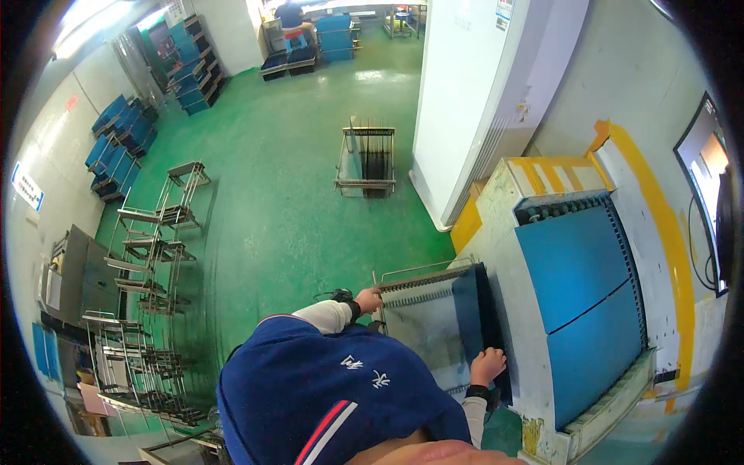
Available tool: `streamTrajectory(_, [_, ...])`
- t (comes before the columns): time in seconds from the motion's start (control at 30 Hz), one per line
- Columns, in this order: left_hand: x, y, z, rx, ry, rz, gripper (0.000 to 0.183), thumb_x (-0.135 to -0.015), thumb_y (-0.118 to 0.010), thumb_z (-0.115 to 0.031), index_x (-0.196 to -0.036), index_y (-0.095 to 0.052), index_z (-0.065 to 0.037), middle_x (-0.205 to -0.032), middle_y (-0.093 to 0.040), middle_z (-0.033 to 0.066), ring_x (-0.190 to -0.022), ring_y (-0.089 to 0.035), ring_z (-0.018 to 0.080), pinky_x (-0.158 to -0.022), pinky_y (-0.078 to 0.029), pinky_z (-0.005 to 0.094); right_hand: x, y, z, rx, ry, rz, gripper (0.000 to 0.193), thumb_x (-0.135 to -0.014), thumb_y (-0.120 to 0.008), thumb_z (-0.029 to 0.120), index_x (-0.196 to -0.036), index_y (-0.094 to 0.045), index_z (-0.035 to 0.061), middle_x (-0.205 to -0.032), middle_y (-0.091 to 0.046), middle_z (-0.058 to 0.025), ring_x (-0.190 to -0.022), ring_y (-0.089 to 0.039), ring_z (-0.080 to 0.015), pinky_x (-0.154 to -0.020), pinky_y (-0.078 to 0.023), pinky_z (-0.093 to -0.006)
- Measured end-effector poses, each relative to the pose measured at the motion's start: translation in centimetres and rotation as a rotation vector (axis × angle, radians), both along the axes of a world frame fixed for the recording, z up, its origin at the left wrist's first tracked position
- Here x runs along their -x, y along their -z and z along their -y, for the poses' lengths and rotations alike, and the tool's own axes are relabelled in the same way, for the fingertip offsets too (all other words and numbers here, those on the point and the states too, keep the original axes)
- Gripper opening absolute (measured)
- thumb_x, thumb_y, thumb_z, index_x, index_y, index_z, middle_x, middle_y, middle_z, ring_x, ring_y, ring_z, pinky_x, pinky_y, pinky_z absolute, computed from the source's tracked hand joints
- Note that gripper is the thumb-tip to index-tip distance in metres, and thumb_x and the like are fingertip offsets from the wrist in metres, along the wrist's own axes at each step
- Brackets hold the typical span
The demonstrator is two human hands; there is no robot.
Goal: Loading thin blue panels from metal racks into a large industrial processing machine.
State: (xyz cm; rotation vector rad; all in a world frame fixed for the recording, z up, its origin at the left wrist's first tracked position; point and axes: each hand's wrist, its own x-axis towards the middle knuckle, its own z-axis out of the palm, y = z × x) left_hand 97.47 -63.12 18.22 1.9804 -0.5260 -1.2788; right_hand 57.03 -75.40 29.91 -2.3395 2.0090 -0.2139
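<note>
A metal slotted rack (426,277) stands in front of me, beside a pale machine. It holds upright thin panels: a translucent greyish one (418,329) on the near side, and blue and darker ones (466,310) toward the machine. My left hand (368,300) is closed around the rack's far left corner. At the near right end of the rack, my right hand (488,366) has its fingers bent together over the edge of a dark blue panel (496,325). The fingertips there are partly hidden. Both wrists wear black bands.
Two blue panels (581,263) lie on the machine's roller bed (566,209) at my right. Another slotted rack (366,186) stands on the green floor ahead. Metal frames (159,248) line the left. A tall white cabinet (457,101) and a screen (707,186) stand right; someone sits far back.
</note>
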Motion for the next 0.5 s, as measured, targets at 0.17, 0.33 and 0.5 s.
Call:
streamTrajectory(0.17, [-0.3,0.6,0.3,0.116,0.151,0.474,0.041,-0.072,-0.061,-0.015,-0.112,-0.066,-0.008,-0.097,-0.064,0.0225,-0.092,-0.061,0.0381,-0.081,-0.051,0.0434,1.0,0.3,-0.4,-0.098,0.005,-0.135,0.016,-0.079,-0.069,0.019,-0.09,-0.068,0.0071,-0.105,-0.056,-0.0115,-0.105,-0.052,-0.0329,-0.085,-0.043,-0.0508])
streamTrajectory(0.33, [0.6,-1.8,0.8,0.111,0.094,0.65,0.042,-0.07,-0.06,-0.014,-0.111,-0.067,-0.014,-0.11,-0.058,0.0217,-0.104,-0.054,0.0396,-0.091,-0.046,0.0453,1.7,1.3,0.3,-0.113,0.041,-0.155,0.018,-0.081,-0.067,0.024,-0.086,-0.069,0.0069,-0.102,-0.06,-0.0125,-0.101,-0.055,-0.0336,-0.084,-0.044,-0.0509])
streamTrajectory(0.5, [1.3,-2.8,0.4,0.097,0.4,0.717,0.049,-0.077,-0.062,-0.018,-0.125,-0.059,-0.012,-0.134,-0.043,0.0226,-0.118,-0.05,0.0407,-0.101,-0.044,0.0437,1.9,1.8,0.6,-0.081,0.07,-0.125,0.02,-0.082,-0.067,0.026,-0.086,-0.07,0.0063,-0.1,-0.061,-0.0123,-0.1,-0.056,-0.0332,-0.083,-0.044,-0.05])
